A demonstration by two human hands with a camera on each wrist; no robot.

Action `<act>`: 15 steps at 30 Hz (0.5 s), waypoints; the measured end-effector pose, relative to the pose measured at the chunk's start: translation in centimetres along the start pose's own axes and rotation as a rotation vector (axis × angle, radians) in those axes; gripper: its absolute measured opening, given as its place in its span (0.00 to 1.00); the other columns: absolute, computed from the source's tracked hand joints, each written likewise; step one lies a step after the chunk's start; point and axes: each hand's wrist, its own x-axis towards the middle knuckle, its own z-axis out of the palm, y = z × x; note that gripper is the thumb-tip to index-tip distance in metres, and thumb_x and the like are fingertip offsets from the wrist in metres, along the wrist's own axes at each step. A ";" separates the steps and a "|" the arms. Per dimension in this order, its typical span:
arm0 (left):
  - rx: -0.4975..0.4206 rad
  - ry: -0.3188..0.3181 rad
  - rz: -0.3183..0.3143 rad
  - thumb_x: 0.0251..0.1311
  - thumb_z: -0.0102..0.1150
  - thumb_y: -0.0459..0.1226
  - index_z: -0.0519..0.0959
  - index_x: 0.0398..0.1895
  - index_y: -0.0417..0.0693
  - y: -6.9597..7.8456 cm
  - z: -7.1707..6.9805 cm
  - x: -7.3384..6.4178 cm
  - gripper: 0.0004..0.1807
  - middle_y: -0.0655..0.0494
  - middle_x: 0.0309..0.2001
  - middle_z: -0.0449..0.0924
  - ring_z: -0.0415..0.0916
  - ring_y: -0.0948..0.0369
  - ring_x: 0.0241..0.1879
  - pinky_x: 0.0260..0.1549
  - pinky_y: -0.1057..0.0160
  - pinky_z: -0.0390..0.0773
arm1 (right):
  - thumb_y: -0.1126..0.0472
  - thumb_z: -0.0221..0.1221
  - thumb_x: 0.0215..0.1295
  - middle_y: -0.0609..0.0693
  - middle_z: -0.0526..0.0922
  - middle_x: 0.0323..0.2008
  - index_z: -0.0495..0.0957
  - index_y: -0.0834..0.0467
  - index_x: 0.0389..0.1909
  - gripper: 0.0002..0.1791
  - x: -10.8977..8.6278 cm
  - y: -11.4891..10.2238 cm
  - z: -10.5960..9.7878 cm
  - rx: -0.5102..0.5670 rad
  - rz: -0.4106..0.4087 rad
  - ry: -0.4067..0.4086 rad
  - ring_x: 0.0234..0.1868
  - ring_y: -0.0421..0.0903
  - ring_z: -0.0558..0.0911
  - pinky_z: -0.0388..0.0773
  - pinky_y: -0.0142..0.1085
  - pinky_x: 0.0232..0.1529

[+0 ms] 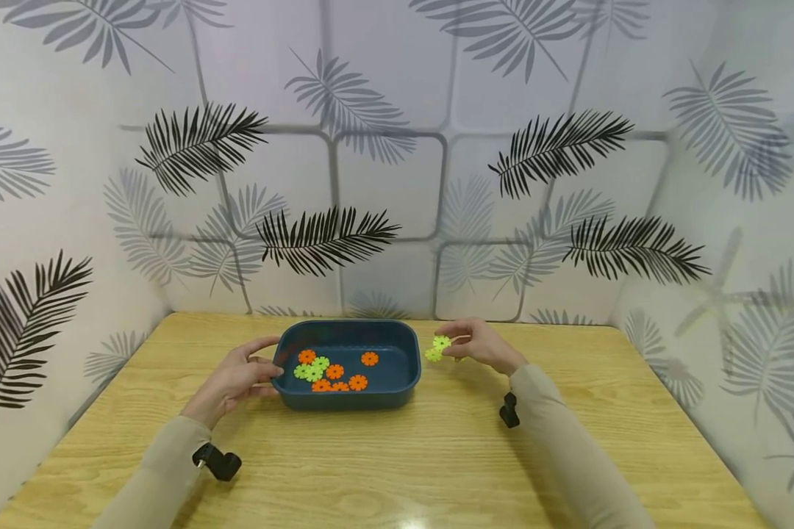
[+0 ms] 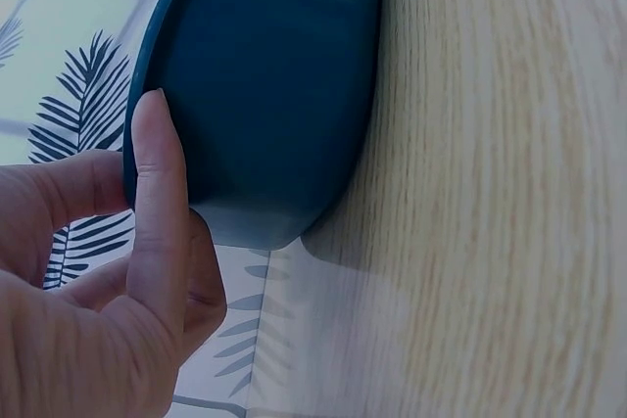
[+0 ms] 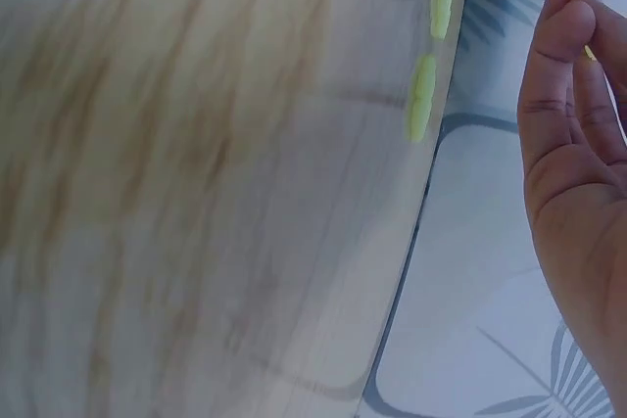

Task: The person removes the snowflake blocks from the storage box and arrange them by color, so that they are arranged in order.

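Pale sleeves (image 1: 155, 470) reached in from the bottom of the head view, each with a black wrist camera (image 1: 225, 466) near the cuff. Your left hand (image 1: 234, 378) held the left end of a dark blue tray (image 1: 351, 401), thumb and fingers closed about its edge; the tray stood on the wooden table (image 1: 370, 470). Inside it lay orange discs (image 1: 369, 358) and clustered yellow-green discs (image 1: 313, 373), most of them toward the left half. Your right hand (image 1: 484, 345), just beside the tray's right end, pinched a yellow-green piece (image 1: 442, 342), thumb and fingertips drawn together with hardly any gap. Two loose yellow-green pieces (image 3: 419, 100) lay on the table near that hand. Beyond the table, you faced a pale wall (image 1: 390, 198) printed with feathery leaves (image 1: 331, 246).
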 end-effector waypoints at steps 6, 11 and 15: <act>-0.010 0.004 -0.004 0.63 0.57 0.27 0.54 0.77 0.51 0.1 0.0 0.1 0.40 0.43 0.47 0.74 0.81 0.57 0.33 0.34 0.57 0.87 | 0.71 0.61 0.63 0.65 0.74 0.62 0.71 0.70 0.62 0.26 -0.4 1.0 -1.2 0.007 0.025 -0.019 0.52 0.50 0.81 0.85 0.43 0.45; -0.012 0.002 -0.009 0.63 0.58 0.27 0.54 0.77 0.50 0.2 0.2 -0.1 0.41 0.45 0.45 0.74 0.80 0.58 0.31 0.32 0.59 0.87 | 0.72 0.62 0.62 0.65 0.74 0.60 0.71 0.71 0.62 0.26 -0.6 1.7 -2.1 0.016 0.048 -0.039 0.46 0.45 0.80 0.84 0.45 0.45; -0.015 0.002 -0.009 0.63 0.58 0.27 0.53 0.77 0.50 0.4 0.3 -0.2 0.41 0.45 0.45 0.74 0.81 0.58 0.32 0.31 0.60 0.87 | 0.73 0.61 0.61 0.65 0.75 0.58 0.71 0.71 0.62 0.26 -1.0 1.9 -2.7 -0.002 0.077 -0.045 0.44 0.45 0.80 0.84 0.44 0.46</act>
